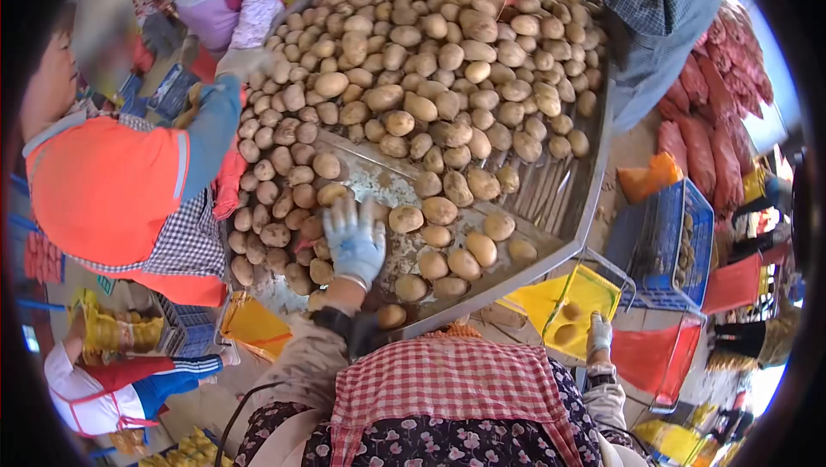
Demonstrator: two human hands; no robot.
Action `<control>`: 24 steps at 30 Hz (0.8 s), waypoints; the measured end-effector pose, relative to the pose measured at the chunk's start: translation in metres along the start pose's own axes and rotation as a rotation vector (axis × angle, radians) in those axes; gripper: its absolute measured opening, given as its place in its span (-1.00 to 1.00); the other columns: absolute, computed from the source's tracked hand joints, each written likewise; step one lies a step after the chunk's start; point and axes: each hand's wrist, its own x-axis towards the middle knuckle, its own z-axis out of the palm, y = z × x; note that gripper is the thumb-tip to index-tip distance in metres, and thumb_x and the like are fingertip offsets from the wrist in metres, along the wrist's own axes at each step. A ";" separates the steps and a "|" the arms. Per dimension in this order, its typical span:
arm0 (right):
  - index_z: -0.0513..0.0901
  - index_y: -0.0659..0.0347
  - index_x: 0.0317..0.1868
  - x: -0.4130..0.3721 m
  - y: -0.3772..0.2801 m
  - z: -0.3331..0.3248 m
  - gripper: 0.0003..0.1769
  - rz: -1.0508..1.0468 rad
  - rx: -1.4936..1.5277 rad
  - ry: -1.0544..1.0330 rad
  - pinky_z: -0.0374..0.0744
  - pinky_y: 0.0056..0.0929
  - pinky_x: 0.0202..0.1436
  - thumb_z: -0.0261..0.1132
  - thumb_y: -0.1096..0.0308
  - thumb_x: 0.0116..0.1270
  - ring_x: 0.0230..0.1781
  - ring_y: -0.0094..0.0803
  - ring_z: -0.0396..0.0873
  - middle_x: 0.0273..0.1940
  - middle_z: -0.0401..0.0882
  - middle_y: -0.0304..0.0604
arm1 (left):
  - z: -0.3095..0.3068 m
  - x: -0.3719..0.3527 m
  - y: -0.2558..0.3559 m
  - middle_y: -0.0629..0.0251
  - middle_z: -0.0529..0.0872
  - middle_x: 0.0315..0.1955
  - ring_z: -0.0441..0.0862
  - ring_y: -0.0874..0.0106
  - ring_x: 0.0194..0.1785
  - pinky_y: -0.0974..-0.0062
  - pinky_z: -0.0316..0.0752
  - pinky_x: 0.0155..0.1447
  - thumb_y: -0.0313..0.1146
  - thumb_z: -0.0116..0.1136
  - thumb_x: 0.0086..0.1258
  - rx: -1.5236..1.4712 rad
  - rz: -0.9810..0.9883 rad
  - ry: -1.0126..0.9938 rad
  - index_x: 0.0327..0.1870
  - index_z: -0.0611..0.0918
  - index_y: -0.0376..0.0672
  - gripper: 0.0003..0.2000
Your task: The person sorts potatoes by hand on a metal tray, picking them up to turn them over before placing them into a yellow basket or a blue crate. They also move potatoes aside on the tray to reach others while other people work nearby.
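Note:
Potatoes (422, 105) lie heaped on a metal sorting table (559, 247). My left hand (354, 241), in a pale blue-white glove, rests on the table near its front left edge, fingers spread, with potatoes close on its left side. A looser group of potatoes (447, 260) lies to its right. My right hand (600, 335), also gloved, is low on the right at the edge of a yellow mesh bag (585, 299) on a metal frame. Two potatoes (568, 321) are at that bag, just left of the hand; whether its fingers hold the bag's edge is unclear.
A co-worker in an orange vest (107, 191) stands at the table's left side, another person (658, 19) at its right corner. Right of the table are a blue crate (675, 243), a red mesh bag (658, 359) on a frame and stacked red sacks (701, 123).

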 end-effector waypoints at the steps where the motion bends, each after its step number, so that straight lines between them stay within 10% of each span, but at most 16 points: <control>1: 0.66 0.16 -0.07 -0.012 -0.023 -0.005 -0.56 -0.303 -0.279 0.082 0.57 -0.38 -0.09 0.10 -0.04 0.45 -0.25 -0.32 0.62 -0.18 0.67 -0.22 | 0.000 0.011 -0.012 0.01 0.31 0.38 0.14 -0.06 0.45 -0.10 -0.06 0.48 -0.04 0.03 0.34 0.080 -0.121 0.022 0.41 0.35 0.10 -0.42; 3: 0.63 0.29 -0.01 -0.001 -0.054 0.009 -0.74 -0.805 0.049 0.158 0.55 -0.39 -0.02 0.13 0.34 0.44 -0.17 -0.37 0.59 -0.14 0.66 -0.12 | 0.003 0.019 -0.025 -0.03 0.30 0.38 0.21 -0.09 0.40 -0.18 0.00 0.42 -0.08 0.02 0.33 0.096 -0.207 0.030 0.36 0.41 0.03 -0.45; 7: 0.49 0.27 0.25 -0.045 -0.170 0.058 -0.55 -1.040 0.313 -0.182 0.43 -0.37 0.27 0.21 0.43 0.35 0.12 -0.27 0.54 0.13 0.57 -0.04 | -0.020 -0.013 0.003 -0.09 0.33 0.35 0.28 -0.13 0.31 -0.19 0.01 0.41 -0.10 -0.01 0.35 0.108 -0.095 0.007 0.27 0.48 -0.16 -0.49; 9: 0.46 0.27 0.26 -0.076 -0.232 0.086 -0.38 -1.495 -0.062 0.035 0.41 -0.09 0.32 0.36 0.41 0.14 0.20 0.07 0.47 0.27 0.42 0.15 | -0.047 -0.036 0.030 -0.06 0.32 0.35 0.30 -0.10 0.32 -0.22 -0.04 0.43 -0.13 0.02 0.31 0.002 0.007 -0.236 0.24 0.49 -0.17 -0.50; 14: 0.51 0.04 0.24 -0.124 -0.271 0.179 -0.40 -1.534 -0.256 -0.166 0.15 0.14 0.45 0.34 0.13 0.16 0.38 0.34 0.14 0.34 0.31 0.13 | -0.046 -0.033 0.031 0.04 0.65 0.03 0.62 0.07 0.04 0.27 0.54 0.13 -0.21 0.11 0.38 -0.367 -0.157 -0.198 0.09 0.59 -0.18 -0.66; 18: 0.54 0.15 0.16 -0.139 -0.284 0.171 -0.43 -1.782 -0.350 -0.455 0.17 0.17 0.44 0.34 0.17 0.12 0.37 0.30 0.17 0.23 0.42 0.11 | -0.048 0.090 0.028 -0.08 0.53 0.15 0.49 -0.06 0.19 0.11 0.42 0.24 -0.30 0.11 0.33 -0.479 -0.032 0.253 0.24 0.45 -0.20 -0.55; 24: 0.49 0.31 0.17 -0.128 -0.277 0.188 -0.46 -1.578 0.017 -0.686 0.34 -0.08 0.33 0.29 0.26 0.20 0.28 0.07 0.35 0.24 0.42 0.11 | 0.056 0.226 0.003 -0.10 0.34 0.33 0.40 -0.05 0.28 0.06 0.29 0.34 -0.14 0.08 0.27 -0.349 -0.240 0.026 0.40 0.33 -0.01 -0.38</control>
